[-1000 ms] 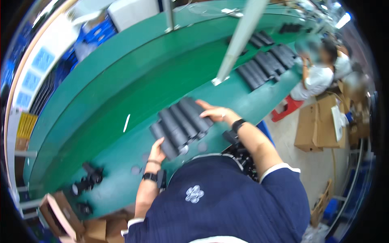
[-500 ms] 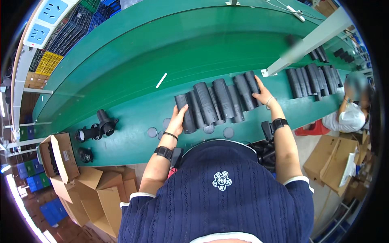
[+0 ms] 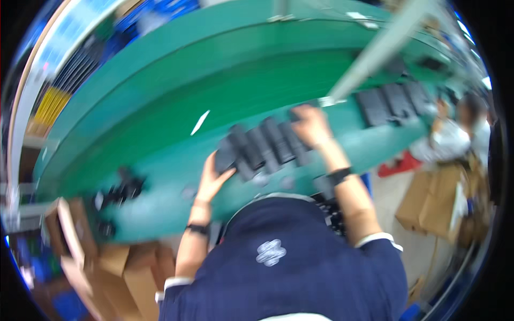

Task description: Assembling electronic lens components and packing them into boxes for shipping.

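A row of several dark oblong parts (image 3: 262, 144) lies side by side on the green conveyor belt (image 3: 160, 128) in front of me. My left hand (image 3: 213, 179) presses against the left end of the row, fingers spread on the outermost part. My right hand (image 3: 310, 125) rests on the right end of the row, fingers over the last part. Both hands bracket the row between them. The picture is blurred by motion.
More dark parts (image 3: 391, 99) lie further right on the belt near another person (image 3: 452, 136). Small black pieces (image 3: 123, 190) sit at the belt's left. Cardboard boxes (image 3: 107, 262) stand lower left and others (image 3: 439, 203) at right. A grey post (image 3: 375, 51) crosses above.
The view has swung and blurred. My hands stay at both ends of the row of dark parts, which now appears tilted and slightly closer together.
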Demonstrator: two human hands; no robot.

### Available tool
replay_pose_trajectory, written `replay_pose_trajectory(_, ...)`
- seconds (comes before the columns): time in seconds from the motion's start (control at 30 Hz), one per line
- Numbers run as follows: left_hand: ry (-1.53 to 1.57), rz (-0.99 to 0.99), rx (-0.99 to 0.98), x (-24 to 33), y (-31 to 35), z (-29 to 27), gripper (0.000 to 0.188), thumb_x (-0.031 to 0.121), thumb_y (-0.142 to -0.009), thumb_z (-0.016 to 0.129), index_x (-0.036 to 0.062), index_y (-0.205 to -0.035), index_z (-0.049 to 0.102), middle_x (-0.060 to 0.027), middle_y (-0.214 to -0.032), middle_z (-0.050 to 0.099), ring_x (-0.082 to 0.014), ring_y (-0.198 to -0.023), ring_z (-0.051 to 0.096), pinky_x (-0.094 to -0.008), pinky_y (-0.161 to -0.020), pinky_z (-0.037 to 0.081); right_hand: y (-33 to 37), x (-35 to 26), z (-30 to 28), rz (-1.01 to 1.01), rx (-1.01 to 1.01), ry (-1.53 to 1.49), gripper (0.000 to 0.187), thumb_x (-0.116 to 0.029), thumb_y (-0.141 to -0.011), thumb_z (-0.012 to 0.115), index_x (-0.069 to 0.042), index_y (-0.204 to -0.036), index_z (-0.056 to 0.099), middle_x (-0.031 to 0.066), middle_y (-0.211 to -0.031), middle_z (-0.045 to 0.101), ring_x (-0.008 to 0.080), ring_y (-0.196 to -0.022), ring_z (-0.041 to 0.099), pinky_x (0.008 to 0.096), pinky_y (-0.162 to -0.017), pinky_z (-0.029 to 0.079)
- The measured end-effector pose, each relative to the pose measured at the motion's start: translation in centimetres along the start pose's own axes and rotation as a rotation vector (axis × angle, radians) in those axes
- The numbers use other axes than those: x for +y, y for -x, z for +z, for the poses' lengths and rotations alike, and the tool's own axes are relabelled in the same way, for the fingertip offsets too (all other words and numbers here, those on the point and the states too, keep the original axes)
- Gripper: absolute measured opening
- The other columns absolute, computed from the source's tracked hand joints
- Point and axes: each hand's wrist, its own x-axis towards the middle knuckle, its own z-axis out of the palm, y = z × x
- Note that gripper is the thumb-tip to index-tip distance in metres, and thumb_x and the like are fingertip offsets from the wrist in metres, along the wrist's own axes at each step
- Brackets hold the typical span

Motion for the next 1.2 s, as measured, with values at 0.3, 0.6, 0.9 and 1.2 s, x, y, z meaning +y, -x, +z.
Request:
replay_pose_trajectory(0.3, -0.103, 0.143, -0.01, 0.8, 0.3, -2.4, 0.075, 0.01, -0.072, 0.078, 0.0018, -0.133, 0.033, -0.013, -0.124, 0.047, -0.0239, -0.117, 0.047, -0.0353, -0.102, 0.037, 2.2, -15.6, 11.2, 0.044, -0.725, -1.063, 0.03, -0.017, -0.093, 0.056, -0.006, -0.12, 0.061, 0.0066, -0.079, 0.06, 0.0099, -0.057, 0.056, 0.0252, -0.052, 0.049)
replay_pose_trajectory(0.6, 0.174, -0.036, 0.067, 1.6, 0.5, -3.2, 0.044, 0.021, -0.092, 0.056, 0.0013, -0.129, 0.042, -0.011, -0.121, 0.049, -0.0199, -0.11, 0.048, -0.032, -0.097, 0.038, 2.0, -17.8, 10.5, 0.512, -1.027, -1.32, 0.042, -0.025, -0.096, 0.051, -0.016, -0.137, 0.047, 0.007, -0.099, 0.066, 0.0121, -0.066, 0.066, 0.0225, -0.054, 0.054)
replay_pose_trajectory(0.9, 0.301, -0.073, 0.094, 2.4, 0.0, -2.4, 0.051, 0.004, -0.08, 0.061, -0.0002, -0.128, 0.042, -0.0107, -0.118, 0.05, -0.0188, -0.107, 0.05, -0.0299, -0.095, 0.04, 1.9, -17.0, 10.8, 0.512, -1.012, -1.434, 0.035, -0.024, -0.093, 0.058, -0.016, -0.128, 0.058, 0.0075, -0.084, 0.069, 0.0122, -0.061, 0.067, 0.0204, -0.052, 0.052)
replay_pose_trajectory(1.2, 0.48, -0.024, 0.144, 5.3, 0.5, -5.7, 0.063, 0.018, -0.08, 0.064, 0.0057, -0.134, 0.035, -0.0156, -0.12, 0.049, -0.0262, -0.111, 0.052, -0.0418, -0.1, 0.04, 1.4, -18.9, 11.0, 0.076, -0.776, -1.278, 0.043, -0.029, -0.089, 0.063, -0.009, -0.127, 0.054, 0.0065, -0.092, 0.064, 0.0153, -0.077, 0.065, 0.0242, -0.06, 0.051)
